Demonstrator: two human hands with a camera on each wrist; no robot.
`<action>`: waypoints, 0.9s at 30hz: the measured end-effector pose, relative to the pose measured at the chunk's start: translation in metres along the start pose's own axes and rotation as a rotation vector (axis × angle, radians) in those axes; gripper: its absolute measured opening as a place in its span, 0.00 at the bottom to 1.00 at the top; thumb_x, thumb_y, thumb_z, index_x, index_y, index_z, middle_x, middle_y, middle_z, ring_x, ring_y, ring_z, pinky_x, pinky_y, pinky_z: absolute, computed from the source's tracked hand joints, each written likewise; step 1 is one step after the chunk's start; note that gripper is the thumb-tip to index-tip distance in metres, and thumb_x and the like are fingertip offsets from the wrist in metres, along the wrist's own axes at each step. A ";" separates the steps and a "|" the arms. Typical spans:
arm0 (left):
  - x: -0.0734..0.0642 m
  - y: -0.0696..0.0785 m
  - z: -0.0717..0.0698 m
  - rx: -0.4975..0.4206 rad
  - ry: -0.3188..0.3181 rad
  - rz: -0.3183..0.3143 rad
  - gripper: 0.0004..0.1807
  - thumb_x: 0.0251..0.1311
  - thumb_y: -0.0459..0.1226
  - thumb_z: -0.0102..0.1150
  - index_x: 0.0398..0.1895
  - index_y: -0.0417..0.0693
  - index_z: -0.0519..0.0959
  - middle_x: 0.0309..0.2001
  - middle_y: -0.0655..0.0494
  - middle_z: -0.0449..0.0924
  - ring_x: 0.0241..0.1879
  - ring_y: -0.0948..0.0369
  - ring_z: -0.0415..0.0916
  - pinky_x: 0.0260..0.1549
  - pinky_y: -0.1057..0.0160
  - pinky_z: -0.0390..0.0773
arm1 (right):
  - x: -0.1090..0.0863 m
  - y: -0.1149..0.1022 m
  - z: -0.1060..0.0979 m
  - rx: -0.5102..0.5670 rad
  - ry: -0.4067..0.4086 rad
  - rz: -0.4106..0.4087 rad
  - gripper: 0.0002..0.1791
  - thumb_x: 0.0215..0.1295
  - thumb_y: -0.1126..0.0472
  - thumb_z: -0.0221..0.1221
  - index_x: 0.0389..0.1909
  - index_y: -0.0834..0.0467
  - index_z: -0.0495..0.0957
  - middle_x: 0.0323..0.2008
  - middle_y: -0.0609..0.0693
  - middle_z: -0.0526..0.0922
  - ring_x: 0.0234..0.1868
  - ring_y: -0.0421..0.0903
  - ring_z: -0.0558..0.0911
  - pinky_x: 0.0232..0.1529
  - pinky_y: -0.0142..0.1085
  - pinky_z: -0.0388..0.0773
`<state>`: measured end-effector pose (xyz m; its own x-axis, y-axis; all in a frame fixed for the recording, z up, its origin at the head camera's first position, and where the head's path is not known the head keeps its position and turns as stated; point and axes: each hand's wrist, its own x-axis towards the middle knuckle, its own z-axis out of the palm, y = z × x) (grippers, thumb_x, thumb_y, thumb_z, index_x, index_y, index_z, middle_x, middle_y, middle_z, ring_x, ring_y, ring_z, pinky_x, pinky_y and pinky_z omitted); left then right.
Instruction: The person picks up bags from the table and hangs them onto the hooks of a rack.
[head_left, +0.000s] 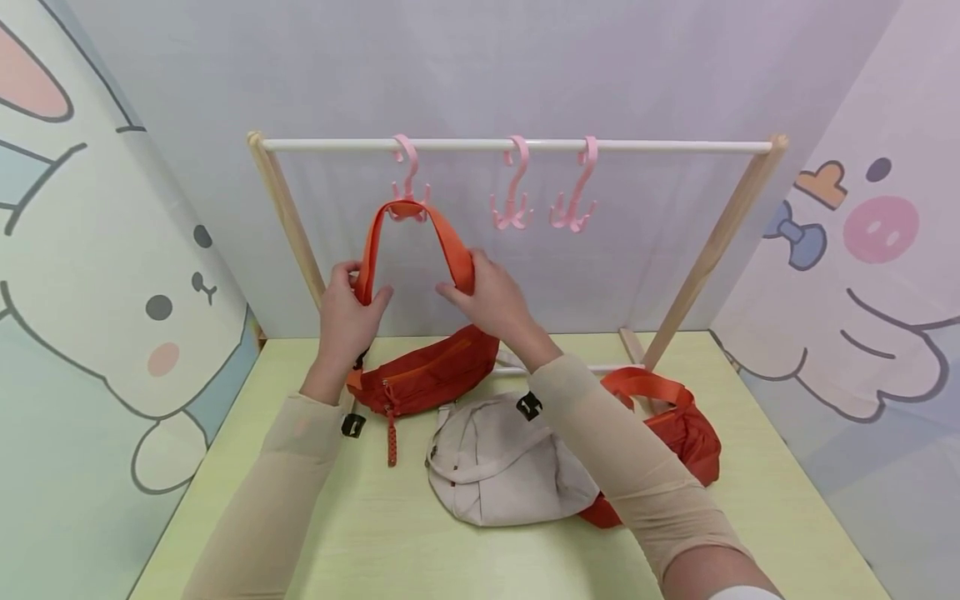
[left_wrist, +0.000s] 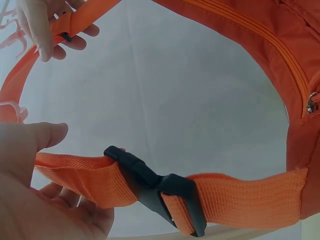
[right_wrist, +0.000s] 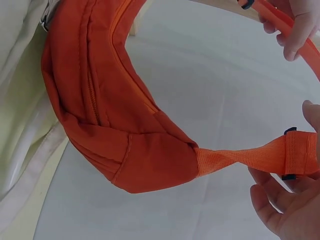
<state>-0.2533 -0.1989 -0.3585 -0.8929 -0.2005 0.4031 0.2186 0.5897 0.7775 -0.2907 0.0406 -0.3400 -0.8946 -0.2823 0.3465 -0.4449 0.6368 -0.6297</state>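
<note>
An orange-red waist bag point(head_left: 431, 375) hangs below its orange strap point(head_left: 453, 250), which arches up to the leftmost pink hook point(head_left: 408, 179). In the left wrist view, a pink prong overlaps the strap; whether it bears the weight I cannot tell. My left hand point(head_left: 348, 321) holds the strap's left side, fingers curved behind it and thumb apart, near a black buckle point(left_wrist: 160, 187). On the other side, my right hand point(head_left: 495, 300) holds the strap between thumb and fingers, beside a black slider point(right_wrist: 290, 176). The bag's zipper point(left_wrist: 260, 30) faces forward, with a braided pull point(head_left: 392, 442) dangling.
Two more pink hooks point(head_left: 512, 187) hang on the white rail point(head_left: 660, 147) of a wooden-legged rack point(head_left: 712, 250). A pale grey bag point(head_left: 510, 467) lies on the table point(head_left: 375, 542), partly over another orange-red bag point(head_left: 693, 437) at the right. Cartoon-printed walls point(head_left: 862, 275) enclose the sides.
</note>
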 end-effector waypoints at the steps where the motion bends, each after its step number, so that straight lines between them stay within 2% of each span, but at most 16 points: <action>1: 0.000 0.000 0.000 -0.003 0.001 0.000 0.33 0.72 0.42 0.66 0.73 0.41 0.66 0.49 0.40 0.77 0.39 0.47 0.74 0.38 0.52 0.78 | -0.001 0.001 0.000 0.000 0.004 -0.002 0.40 0.69 0.39 0.69 0.71 0.58 0.67 0.38 0.49 0.78 0.36 0.47 0.79 0.38 0.43 0.78; 5: -0.002 0.000 0.000 -0.015 0.010 0.001 0.36 0.70 0.42 0.68 0.75 0.41 0.64 0.52 0.40 0.75 0.43 0.46 0.75 0.41 0.51 0.78 | -0.003 0.004 -0.002 0.003 0.011 -0.007 0.45 0.68 0.38 0.70 0.75 0.58 0.65 0.45 0.49 0.80 0.42 0.46 0.80 0.44 0.45 0.80; 11: -0.008 0.002 -0.002 -0.024 0.036 0.003 0.40 0.69 0.42 0.70 0.78 0.42 0.60 0.55 0.42 0.73 0.47 0.47 0.75 0.45 0.48 0.81 | -0.009 0.007 -0.007 0.049 -0.012 -0.003 0.45 0.67 0.42 0.72 0.75 0.56 0.64 0.58 0.51 0.80 0.51 0.46 0.81 0.50 0.46 0.83; 18: -0.015 0.006 -0.004 -0.030 0.066 0.017 0.43 0.67 0.41 0.71 0.79 0.44 0.59 0.62 0.43 0.71 0.60 0.48 0.70 0.53 0.44 0.81 | -0.017 0.011 -0.014 0.044 -0.037 -0.001 0.49 0.65 0.41 0.73 0.78 0.58 0.62 0.60 0.52 0.79 0.57 0.50 0.80 0.53 0.48 0.82; 27: -0.025 0.008 -0.008 0.024 0.173 0.071 0.45 0.64 0.42 0.73 0.79 0.47 0.60 0.68 0.46 0.66 0.68 0.52 0.63 0.58 0.43 0.76 | -0.032 0.013 -0.027 -0.007 -0.063 0.020 0.52 0.63 0.39 0.74 0.80 0.57 0.60 0.62 0.51 0.79 0.63 0.50 0.77 0.58 0.49 0.80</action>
<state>-0.2261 -0.1953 -0.3580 -0.7938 -0.2881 0.5356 0.2675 0.6255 0.7329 -0.2668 0.0775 -0.3404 -0.9043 -0.3139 0.2894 -0.4268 0.6479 -0.6309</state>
